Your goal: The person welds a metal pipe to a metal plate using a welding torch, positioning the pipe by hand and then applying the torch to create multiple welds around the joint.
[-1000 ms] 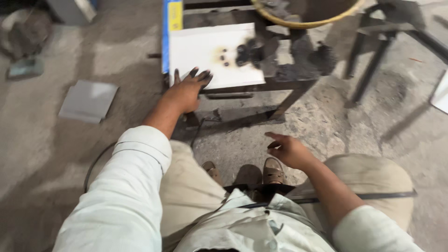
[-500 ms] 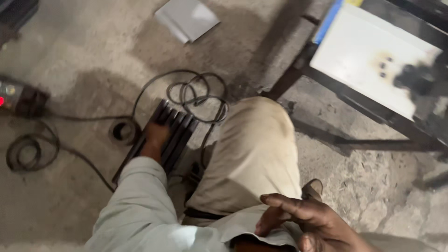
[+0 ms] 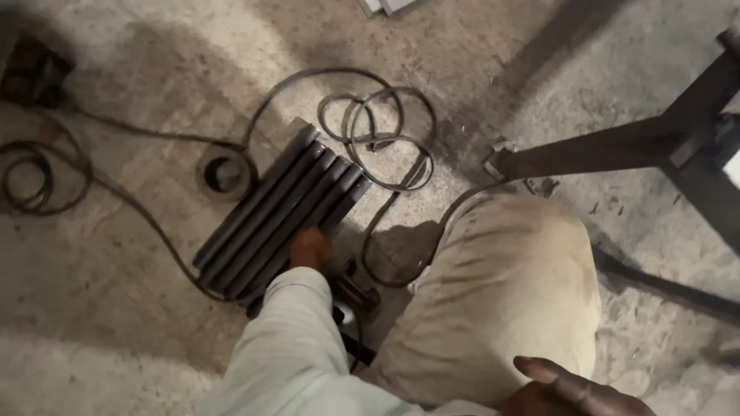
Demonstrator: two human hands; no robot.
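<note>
A row of several dark metal bars [image 3: 281,208] lies side by side on the concrete floor, running diagonally. My left hand [image 3: 310,248], in a pale long sleeve, rests on their near end. Its fingers are curled out of sight, so the grip is unclear. My right hand [image 3: 578,389] hovers at the bottom right by my bent knee in tan trousers [image 3: 509,300], with its fingers spread and nothing in it.
Black cable loops [image 3: 378,131] lie just beyond the bars, and more cable coils at the far left [image 3: 31,177]. A round ring [image 3: 223,173] sits left of the bars. A dark metal table frame [image 3: 617,150] crosses the right side. A dark box [image 3: 31,69] stands at top left.
The view swung from the table with the white sheet down to the floor on the left. My left hand left that sheet and came down onto the bars. My right hand stayed by my knee.
</note>
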